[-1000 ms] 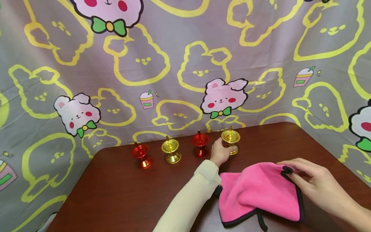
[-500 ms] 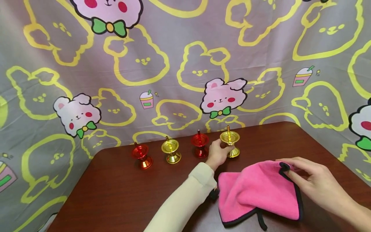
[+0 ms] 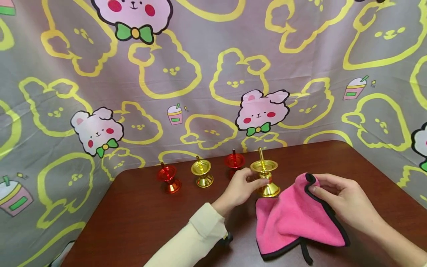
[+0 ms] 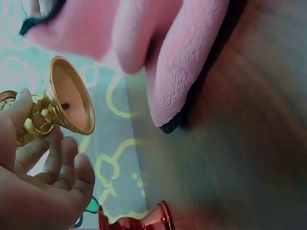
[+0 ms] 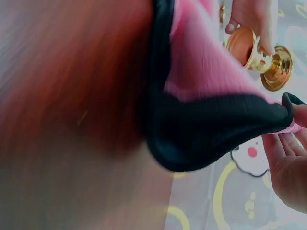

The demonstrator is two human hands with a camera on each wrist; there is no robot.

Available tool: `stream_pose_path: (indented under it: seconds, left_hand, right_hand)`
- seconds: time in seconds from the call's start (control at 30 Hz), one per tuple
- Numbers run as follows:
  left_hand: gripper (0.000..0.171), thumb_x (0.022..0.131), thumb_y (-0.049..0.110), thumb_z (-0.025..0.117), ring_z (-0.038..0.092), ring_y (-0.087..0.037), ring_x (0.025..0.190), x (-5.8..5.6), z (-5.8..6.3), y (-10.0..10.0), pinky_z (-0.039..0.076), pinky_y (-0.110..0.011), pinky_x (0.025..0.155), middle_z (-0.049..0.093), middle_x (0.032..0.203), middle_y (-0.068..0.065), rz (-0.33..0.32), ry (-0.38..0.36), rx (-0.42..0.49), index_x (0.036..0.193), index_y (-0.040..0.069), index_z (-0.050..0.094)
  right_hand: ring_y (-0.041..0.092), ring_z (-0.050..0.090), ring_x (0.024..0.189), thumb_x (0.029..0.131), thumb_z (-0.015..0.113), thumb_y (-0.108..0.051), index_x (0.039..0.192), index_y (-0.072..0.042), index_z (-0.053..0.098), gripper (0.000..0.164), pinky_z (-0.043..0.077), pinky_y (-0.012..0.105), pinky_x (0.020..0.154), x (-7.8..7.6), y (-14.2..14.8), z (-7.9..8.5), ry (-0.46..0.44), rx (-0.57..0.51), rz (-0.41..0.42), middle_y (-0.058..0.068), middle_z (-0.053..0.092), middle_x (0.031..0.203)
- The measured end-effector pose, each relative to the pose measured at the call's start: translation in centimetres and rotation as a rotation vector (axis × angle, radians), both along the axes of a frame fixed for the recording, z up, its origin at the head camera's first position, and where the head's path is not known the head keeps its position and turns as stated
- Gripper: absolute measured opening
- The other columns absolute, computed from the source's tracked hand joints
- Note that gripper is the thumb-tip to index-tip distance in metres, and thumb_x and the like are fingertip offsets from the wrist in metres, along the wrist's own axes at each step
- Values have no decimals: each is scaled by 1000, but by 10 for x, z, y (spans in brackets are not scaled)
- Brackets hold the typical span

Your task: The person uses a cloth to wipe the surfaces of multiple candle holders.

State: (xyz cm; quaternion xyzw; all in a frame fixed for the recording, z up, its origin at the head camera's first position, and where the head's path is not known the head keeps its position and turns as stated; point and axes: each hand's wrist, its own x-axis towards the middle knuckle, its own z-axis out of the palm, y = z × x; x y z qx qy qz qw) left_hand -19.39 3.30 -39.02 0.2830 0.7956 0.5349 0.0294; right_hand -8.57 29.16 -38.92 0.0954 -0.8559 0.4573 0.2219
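My left hand (image 3: 241, 187) grips a gold candle holder (image 3: 269, 189) by its narrow stem, thumb on the near side. In the left wrist view the hollow underside of the candle holder (image 4: 76, 96) shows, its base off the table. To the right, my right hand (image 3: 347, 198) pinches the upper corner of a pink towel (image 3: 290, 222) with black edging and a black loop. The towel hangs down, its lower part over the tabletop, close beside the candle holder. The right wrist view shows the black-edged towel (image 5: 206, 62) between the right hand and the gold candle holder.
Along the back of the brown table (image 3: 140, 222) stand a red candle holder (image 3: 171, 185), a gold one (image 3: 204, 180) and another red one (image 3: 234, 161), partly behind my left hand. A patterned cloth curtain (image 3: 200, 85) hangs behind and beside the table.
My left hand has lifted the gold candle holder and brought it nearer to me. My right hand has raised the towel's corner and moved it left, toward the candle holder.
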Motion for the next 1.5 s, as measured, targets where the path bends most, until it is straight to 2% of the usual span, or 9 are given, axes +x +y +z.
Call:
stream_pose_path:
  seconds: [0.23,0.33,0.43,0.57,0.73,0.9,1.03,1.3,1.5]
  left_hand:
    - [27,93,9,72,65,-10,104,28,-2,-27,50,-25,90,73,111,-6,-109,-96,114,119,4,71]
    - [29,94,6,70,66,-10,103,37,-4,-36,51,-24,88,72,114,-11,-135,-140,147,122,1,69]
    - [28,95,5,68,66,-9,101,45,-6,-43,51,-23,87,72,114,-13,-146,-159,162,122,-2,68]
    - [26,96,5,68,64,-9,98,52,-9,-49,51,-23,85,71,111,-14,-136,-155,170,120,-4,68]
    - [26,98,9,65,61,-11,105,57,-14,-57,48,-24,91,70,113,-11,-98,-123,160,120,-3,68]
    - [33,102,6,57,60,-12,112,58,-19,-67,47,-27,97,63,128,-22,-173,-148,210,132,-8,58]
    - [36,103,5,54,62,-10,108,61,-21,-75,50,-27,94,60,131,-23,-241,-176,215,137,-7,54]
    - [33,103,10,56,55,-13,122,65,-24,-82,42,-31,105,63,132,-13,-338,-25,178,134,-3,60]
    - [30,101,10,60,60,-12,115,70,-27,-81,48,-32,99,68,124,-12,-289,69,195,127,-3,65]
  right_hand:
    - [11,51,52,94,72,-10,120,-5,68,27,41,30,40,-14,-27,6,-54,-160,71,-5,74,93]
    - [10,47,51,94,72,-9,123,-4,68,30,37,30,38,-19,-39,7,-43,-215,103,-5,75,95]
    - [10,52,57,94,71,-8,125,-2,68,32,39,31,41,-24,-52,7,-24,-259,139,-2,76,98]
    - [9,67,77,94,69,-4,125,0,68,31,51,24,57,-29,-69,8,16,-274,202,1,76,103]
    - [18,70,102,96,65,1,130,-2,65,34,57,29,81,-30,-85,6,12,-285,421,11,71,119]
    - [20,58,124,96,63,3,137,-11,62,43,53,29,90,-28,-88,3,-2,-161,589,7,60,140]
    - [21,51,133,91,71,2,135,-14,65,47,46,23,99,-27,-89,2,105,-18,610,3,60,140]
    - [19,63,108,72,80,15,114,-9,75,48,49,20,91,-28,-99,2,405,71,610,3,72,110]
    - [12,61,97,90,75,-18,108,-10,77,19,51,19,80,-28,-103,6,421,89,612,-3,72,102]
